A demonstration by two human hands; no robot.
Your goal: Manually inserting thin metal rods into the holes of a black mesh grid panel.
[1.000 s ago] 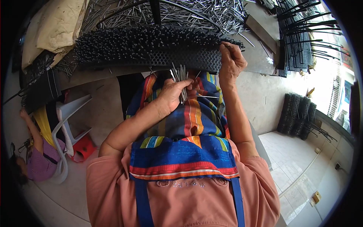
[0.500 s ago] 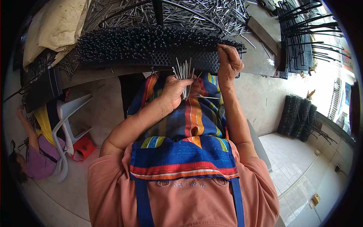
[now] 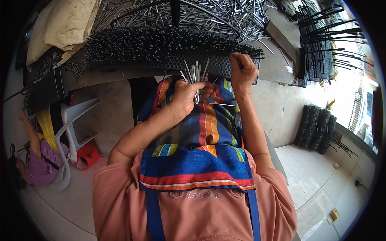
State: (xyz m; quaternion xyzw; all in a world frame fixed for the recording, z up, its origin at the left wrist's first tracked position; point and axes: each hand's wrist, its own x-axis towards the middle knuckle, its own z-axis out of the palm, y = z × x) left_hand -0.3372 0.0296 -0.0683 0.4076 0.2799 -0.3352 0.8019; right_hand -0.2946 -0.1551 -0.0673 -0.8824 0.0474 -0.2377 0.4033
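A loose bundle of thin grey metal rods [image 3: 196, 74] fans out from my left hand [image 3: 185, 95], which grips it above my lap. In front of me stretches a long black perforated rack [image 3: 219, 64], its holes packed with many upright dark rods [image 3: 140, 46] along the far side and the left. Over the rack's right end is my right hand [image 3: 244, 73], its thumb and fingertips pinched together. Whatever lies between those fingertips is too small to make out. One single rod [image 3: 222, 104] rests across the striped apron [image 3: 209, 124] on my lap.
Behind the rack, a big heap of loose metal rods [image 3: 233, 16] covers the table. Brown paper sacks [image 3: 66, 26] lie at the far left, and black wire racks [image 3: 317, 48] stand at the right. Another person [image 3: 44, 164] sits at the left beside a grey chair [image 3: 64, 140].
The view has shifted slightly. My right hand stays pinched over the rack's right end, a touch lower. My left hand still grips the bundle, whose rods have spread a little differently.
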